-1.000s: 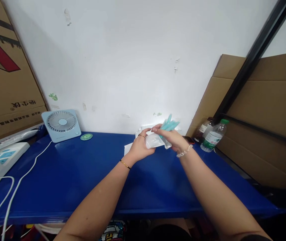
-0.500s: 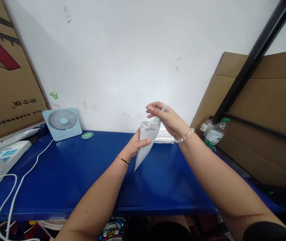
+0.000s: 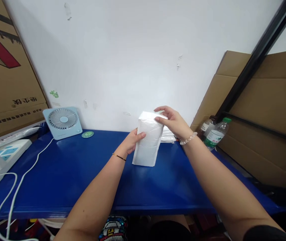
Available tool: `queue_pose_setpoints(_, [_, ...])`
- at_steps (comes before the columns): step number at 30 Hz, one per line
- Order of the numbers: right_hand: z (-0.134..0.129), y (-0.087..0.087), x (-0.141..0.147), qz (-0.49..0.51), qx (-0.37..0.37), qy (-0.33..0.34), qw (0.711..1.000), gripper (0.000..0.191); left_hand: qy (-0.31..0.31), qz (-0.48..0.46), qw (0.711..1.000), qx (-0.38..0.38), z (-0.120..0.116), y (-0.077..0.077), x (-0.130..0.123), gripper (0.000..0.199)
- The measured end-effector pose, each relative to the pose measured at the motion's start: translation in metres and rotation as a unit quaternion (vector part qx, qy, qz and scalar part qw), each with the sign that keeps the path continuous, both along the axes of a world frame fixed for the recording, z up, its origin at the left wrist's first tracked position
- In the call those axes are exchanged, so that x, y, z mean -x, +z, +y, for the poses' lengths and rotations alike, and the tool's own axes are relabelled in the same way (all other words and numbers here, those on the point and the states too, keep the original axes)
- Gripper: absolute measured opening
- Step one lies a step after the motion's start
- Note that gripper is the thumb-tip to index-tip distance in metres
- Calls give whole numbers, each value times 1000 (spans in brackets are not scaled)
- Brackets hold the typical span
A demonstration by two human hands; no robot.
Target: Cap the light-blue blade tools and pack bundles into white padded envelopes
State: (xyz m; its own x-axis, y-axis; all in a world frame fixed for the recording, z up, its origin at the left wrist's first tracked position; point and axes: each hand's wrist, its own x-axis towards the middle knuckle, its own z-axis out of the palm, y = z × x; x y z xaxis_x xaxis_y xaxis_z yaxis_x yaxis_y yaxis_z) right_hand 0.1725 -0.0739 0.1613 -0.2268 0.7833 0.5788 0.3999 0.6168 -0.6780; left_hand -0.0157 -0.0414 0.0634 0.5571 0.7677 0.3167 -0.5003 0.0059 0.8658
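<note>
A white padded mailer (image 3: 148, 142) stands upright above the blue table, its broad face toward me and its top flap folded over. My left hand (image 3: 132, 141) grips its left edge, thumb on the front and the other fingers behind. At the upper right corner, my right hand (image 3: 169, 120) pinches the folded flap, thumb in front and fingers over the top. Behind the mailer, partly hidden, lies a stack of white mailers (image 3: 167, 135). Whatever may be inside the mailer cannot be seen.
A light blue fan (image 3: 63, 122) stands at the back left beside a green round coaster (image 3: 87, 134). A white power strip (image 3: 4, 160) with cables lies at the left on the blue table (image 3: 82, 180). Bottles (image 3: 217, 134) and cardboard (image 3: 266, 127) stand at the right.
The mailer has turned from edge-on and tilted to upright and facing me. Its top, open before, is now folded over, and my right hand has closed onto it.
</note>
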Motion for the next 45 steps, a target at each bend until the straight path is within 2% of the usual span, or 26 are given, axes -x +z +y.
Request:
queue_pose_setpoints(3, [-4,0,0,-82,-103,-68,989,26,82,26,996,-15,0,2,-5,44])
queue_pose_setpoints(6, [-11,3,2,-203,-120,-51,970,20,115,42,992,-37,-1,2,-7,40])
queue_pose_setpoints(8, [-12,3,0,-219,-108,-57,968,26,92,79,991,-60,0,1,-3,42])
queue_pose_setpoints(10, [-10,0,-7,-166,-106,-109,974,32,24,164,982,-85,4,0,4,45])
queue_pose_setpoints(12, [-3,-10,-19,-83,-97,-180,975,34,-33,259,961,-95,11,-1,17,44])
queue_pose_setpoints(14, [4,-26,-33,-11,-49,-230,972,34,-28,298,950,-83,20,-3,32,42])
queue_pose_setpoints(16, [9,-49,-43,52,47,-253,965,38,32,284,957,-54,31,-7,49,43])
queue_pose_setpoints(17, [10,-63,-45,62,103,-240,963,40,77,270,959,-31,36,-9,58,46])
queue_pose_setpoints(19, [11,-90,-43,55,219,-168,959,43,175,231,957,25,46,-15,75,54])
queue_pose_setpoints(21, [11,-113,-33,27,308,-88,947,41,220,235,945,51,52,-21,90,57])
queue_pose_setpoints(23, [14,-129,-18,9,336,-47,941,37,239,272,931,51,56,-24,104,55])
queue_pose_setpoints(26, [29,-139,9,57,311,-25,948,20,288,300,908,37,61,-23,124,55])
queue_pose_setpoints(28, [45,-141,29,78,309,-19,948,13,370,324,870,42,65,-21,137,65])
queue_pose_setpoints(29, [54,-142,41,64,311,-26,948,12,422,351,835,43,68,-21,142,71])
queue_pose_setpoints(31, [70,-148,63,42,301,-58,951,11,518,423,744,15,72,-25,149,78])
queue_pose_setpoints(33, [81,-157,81,37,289,-75,954,10,564,493,661,-40,75,-34,148,82])
queue_pose_setpoints(34, [85,-160,86,32,282,-83,955,17,563,524,636,-66,76,-40,144,83])
queue_pose_setpoints(35, [87,-163,88,25,274,-91,957,23,539,555,627,-90,76,-46,140,81])
queue_pose_setpoints(38, [86,-159,72,-8,221,-126,967,31,397,624,655,-154,80,-65,123,72])
queue_pose_setpoints(39, [84,-154,59,-24,189,-145,971,32,371,632,660,-166,82,-71,118,64])
queue_pose_setpoints(40, [82,-148,45,-90,100,-182,974,35,359,635,661,-175,85,-75,114,57])
queue_pose_setpoints(42, [80,-133,12,-210,-29,-259,942,46,366,630,659,-187,91,-81,108,43])
queue_pose_setpoints(45, [82,-115,-32,-352,-72,-327,874,58,358,622,664,-210,101,-85,102,35])
